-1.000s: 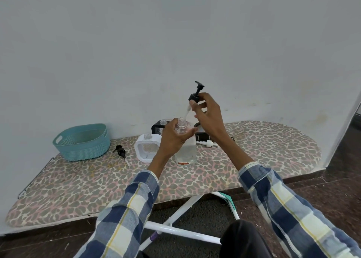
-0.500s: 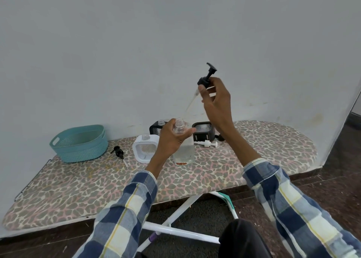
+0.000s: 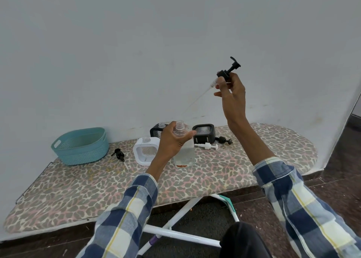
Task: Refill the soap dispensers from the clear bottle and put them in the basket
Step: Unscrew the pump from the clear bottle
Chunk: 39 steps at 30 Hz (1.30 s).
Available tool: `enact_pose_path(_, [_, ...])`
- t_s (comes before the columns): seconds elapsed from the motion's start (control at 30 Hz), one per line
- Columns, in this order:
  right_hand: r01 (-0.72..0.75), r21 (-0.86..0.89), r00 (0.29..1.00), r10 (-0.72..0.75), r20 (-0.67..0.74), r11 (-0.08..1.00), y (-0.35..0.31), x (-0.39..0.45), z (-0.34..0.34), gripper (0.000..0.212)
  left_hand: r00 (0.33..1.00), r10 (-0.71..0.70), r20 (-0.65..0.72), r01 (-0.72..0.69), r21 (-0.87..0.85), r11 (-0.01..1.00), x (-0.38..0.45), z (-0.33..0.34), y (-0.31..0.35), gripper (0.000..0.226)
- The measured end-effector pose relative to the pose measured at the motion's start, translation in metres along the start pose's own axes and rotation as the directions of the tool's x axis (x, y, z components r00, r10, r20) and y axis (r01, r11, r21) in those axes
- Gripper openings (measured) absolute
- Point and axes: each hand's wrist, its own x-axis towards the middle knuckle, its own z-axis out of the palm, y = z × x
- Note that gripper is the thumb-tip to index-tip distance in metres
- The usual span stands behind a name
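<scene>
- A plain white wall fills the upper frame; below it an ironing board (image 3: 244, 171) with a spotted cover serves as the tabletop, its white legs crossing over dark floor at the bottom.
- Hard to make out: the thin clear dip tube slanting down-left from the raised pump nearly fades into the wall, and its lower end cannot be placed. The rear black dispenser (image 3: 156, 131) is mostly hidden behind the left hand (image 3: 172, 142).
- Count: three square dispensers, one white (image 3: 145, 153) at centre and two black, the second black one (image 3: 204, 133) just right of the bottle; all show open necks. Three loose pumps lie on the cover: a black one (image 3: 119, 154) beside the basket, a white one (image 3: 207, 146) and another black one (image 3: 223, 140) right of centre.
- The clear bottle (image 3: 184, 151) stands upright at frame centre, uncapped, holding clear liquid, with an orange mark near its base. The left hand wraps its shoulder.
- The right hand (image 3: 232, 89), raised in the upper right, pinches a black pump head (image 3: 227, 70) by its collar.
- The teal basket (image 3: 81, 146) sits at the left.
</scene>
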Motion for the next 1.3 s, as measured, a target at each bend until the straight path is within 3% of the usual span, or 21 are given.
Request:
enact_pose_path(0.73, [-0.034,-0.064,0.999,0.035,0.019,0.997,0.012,0.005,-0.001,0.031,1.000,-0.011,-0.019,0.011,0.038,0.999,0.001,-0.001,0.000,0.075])
enact_pose_path(0.87, [-0.117,0.010,0.993,0.118,-0.007,0.993,0.021,0.008,-0.004,0.028,1.000,-0.007,-0.009,0.008,0.034,0.999,0.000,-0.001,0.001,0.078])
enact_pose_path(1.0, [-0.304,0.261,0.945,0.325,-0.040,0.916,0.037,0.019,-0.018,0.025,1.000,0.016,-0.001,-0.016,0.024,1.000,-0.001,-0.002,0.002,0.070])
enact_pose_path(1.07, [-0.361,0.296,0.915,0.397,-0.069,0.884,0.049,0.023,-0.029,0.026,0.999,0.035,-0.001,-0.035,0.026,0.999,-0.002,-0.002,0.002,0.067])
enact_pose_path(1.2, [-0.483,0.159,0.849,0.505,-0.155,0.861,0.099,0.023,-0.051,0.027,0.999,0.040,0.003,-0.040,0.035,0.999,-0.002,-0.002,0.003,0.062])
enact_pose_path(1.3, [-0.636,0.031,0.740,0.620,-0.262,0.771,0.154,0.017,-0.070,0.038,1.000,0.029,0.004,-0.029,0.038,0.999,-0.003,-0.001,0.004,0.062])
